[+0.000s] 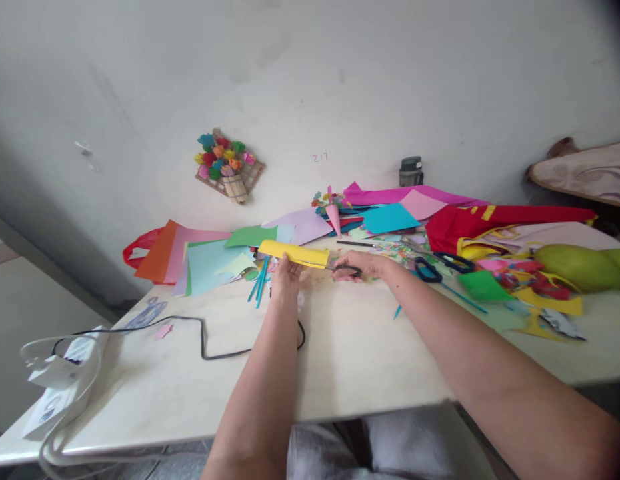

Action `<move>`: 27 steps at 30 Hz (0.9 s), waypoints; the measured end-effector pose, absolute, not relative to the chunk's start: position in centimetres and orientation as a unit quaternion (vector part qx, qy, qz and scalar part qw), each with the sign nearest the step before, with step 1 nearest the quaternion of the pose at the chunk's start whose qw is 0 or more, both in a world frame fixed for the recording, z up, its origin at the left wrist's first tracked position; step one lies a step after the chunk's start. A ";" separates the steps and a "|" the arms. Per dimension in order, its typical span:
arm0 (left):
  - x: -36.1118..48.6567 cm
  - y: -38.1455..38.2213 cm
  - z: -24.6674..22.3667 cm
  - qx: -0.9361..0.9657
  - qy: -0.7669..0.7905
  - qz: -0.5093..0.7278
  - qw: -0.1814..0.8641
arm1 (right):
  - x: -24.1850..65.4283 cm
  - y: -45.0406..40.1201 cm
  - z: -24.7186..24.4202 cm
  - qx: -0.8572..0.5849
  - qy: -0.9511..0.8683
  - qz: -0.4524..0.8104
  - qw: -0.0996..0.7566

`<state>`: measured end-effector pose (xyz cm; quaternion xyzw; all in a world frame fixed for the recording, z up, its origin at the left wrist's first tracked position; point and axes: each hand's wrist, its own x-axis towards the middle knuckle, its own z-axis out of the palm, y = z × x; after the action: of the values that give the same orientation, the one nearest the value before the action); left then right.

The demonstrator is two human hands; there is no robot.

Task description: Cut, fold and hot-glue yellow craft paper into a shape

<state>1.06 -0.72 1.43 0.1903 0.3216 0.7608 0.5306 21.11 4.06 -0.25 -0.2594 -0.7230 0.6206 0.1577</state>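
Observation:
Raised above the middle of the table is a strip of folded yellow paper (297,255). My left hand (286,275) is closed on it from below, near its middle. In my right hand (363,264) is a pair of scissors (349,269) with dark handles; the blades meet the right end of the yellow paper. How far the blades are apart is too small to tell. Under and behind my hands lie small coloured paper scraps. Several blue paper strips (260,283) rest just left of my left hand.
Coloured sheets (205,260) spread along the wall. More scissors (443,263) lie right of my right forearm, near a red cloth (470,227) and green fruit (565,263). A black cable (203,337) runs from the power strip (65,387) at left. A dark bottle (411,172) stands behind.

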 end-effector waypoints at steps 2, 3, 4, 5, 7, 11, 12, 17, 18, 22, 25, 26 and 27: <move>1.1 -0.7 1.4 0.191 0.321 0.759 0.533 | 21.1 3.9 -0.2 -0.260 -0.724 0.618 0.161; 1.1 -0.8 1.4 0.191 0.322 0.758 0.534 | 21.1 3.9 -0.2 -0.260 -0.724 0.618 0.162; 1.1 -0.8 1.4 0.191 0.323 0.758 0.534 | 21.0 3.8 -0.1 -0.261 -0.723 0.618 0.163; 1.2 -0.8 1.4 0.192 0.323 0.758 0.534 | 21.0 3.6 0.0 -0.262 -0.722 0.619 0.164; 1.3 -0.8 1.4 0.193 0.321 0.758 0.534 | 20.9 3.4 0.2 -0.266 -0.717 0.623 0.166; 1.5 -0.9 1.5 0.191 0.316 0.757 0.539 | 20.6 3.2 0.4 -0.265 -0.703 0.639 0.168; 1.5 -0.9 1.5 0.190 0.316 0.756 0.541 | 20.6 3.2 0.3 -0.262 -0.701 0.641 0.168; 1.7 -1.0 1.5 0.191 0.318 0.752 0.544 | 20.5 3.3 0.3 -0.256 -0.710 0.634 0.170; 1.7 -1.0 1.5 0.190 0.319 0.752 0.545 | 20.5 3.3 0.3 -0.254 -0.711 0.633 0.170; 1.6 -0.9 1.5 0.185 0.321 0.752 0.545 | 20.5 3.4 0.3 -0.252 -0.715 0.631 0.164; 1.6 -1.0 1.5 0.187 0.320 0.751 0.546 | 20.6 3.6 0.2 -0.248 -0.723 0.624 0.162; 1.6 -1.0 1.5 0.187 0.319 0.751 0.547 | 20.6 3.7 0.1 -0.244 -0.726 0.622 0.163; 1.6 -1.0 1.5 0.186 0.319 0.750 0.549 | 20.6 3.8 0.0 -0.241 -0.728 0.620 0.163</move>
<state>1.60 -0.97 1.54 0.1863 0.3190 0.7501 0.5485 20.59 3.78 -0.02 -0.2412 -0.7284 0.6202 0.1631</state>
